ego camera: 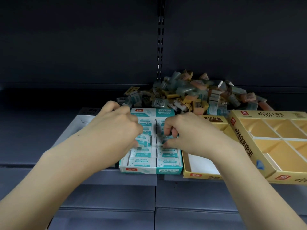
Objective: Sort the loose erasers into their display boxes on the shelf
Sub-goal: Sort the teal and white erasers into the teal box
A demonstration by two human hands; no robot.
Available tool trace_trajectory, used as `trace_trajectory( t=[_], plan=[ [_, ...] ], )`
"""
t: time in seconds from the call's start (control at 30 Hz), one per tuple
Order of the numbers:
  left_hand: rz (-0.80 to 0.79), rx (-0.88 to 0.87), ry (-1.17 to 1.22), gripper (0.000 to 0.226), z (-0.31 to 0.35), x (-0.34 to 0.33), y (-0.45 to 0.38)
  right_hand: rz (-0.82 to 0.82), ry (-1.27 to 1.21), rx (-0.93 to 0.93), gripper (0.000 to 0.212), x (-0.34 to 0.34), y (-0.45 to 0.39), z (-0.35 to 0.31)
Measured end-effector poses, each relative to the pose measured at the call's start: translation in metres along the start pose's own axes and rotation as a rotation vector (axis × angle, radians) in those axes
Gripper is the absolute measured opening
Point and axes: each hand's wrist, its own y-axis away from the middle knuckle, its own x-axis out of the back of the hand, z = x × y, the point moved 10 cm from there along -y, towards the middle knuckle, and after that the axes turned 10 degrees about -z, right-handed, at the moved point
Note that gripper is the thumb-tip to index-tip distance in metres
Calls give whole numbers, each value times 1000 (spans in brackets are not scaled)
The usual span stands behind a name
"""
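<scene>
Setting: a dark store shelf (pixel 99 193) with a dark back wall and a slotted upright.
Left hand (pixel 119 123): fingers curled down over the left column of the teal box, apparently pinching a teal eraser (pixel 141 141); blur hides the exact grip.
Right hand (pixel 184 130): fingers curled, nipping at an eraser in the right column.
Teal box (pixel 150 170): at the shelf front between both hands; the near rows are filled, so it looks nearly full.
Yellow box (pixel 199 175): just right of it, mostly bare inside.
Divided yellow tray (pixel 249 146): tilted against that box, cells unfilled.
Loose pile (pixel 191 93): large, mixed colours, behind the boxes.
Progress: early; one kind nearly boxed, most left.
</scene>
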Motion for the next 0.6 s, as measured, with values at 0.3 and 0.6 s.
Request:
trace_trajectory(
  t=[0.3, 0.6],
  plan=[
    [-39, 35, -40, 30, 2, -22, -16, 23, -28, 24, 18, 3, 2, -1],
    [-110, 20, 85, 30, -1, -34, -25, 213, -10, 21, 13, 21, 4, 13]
  ],
)
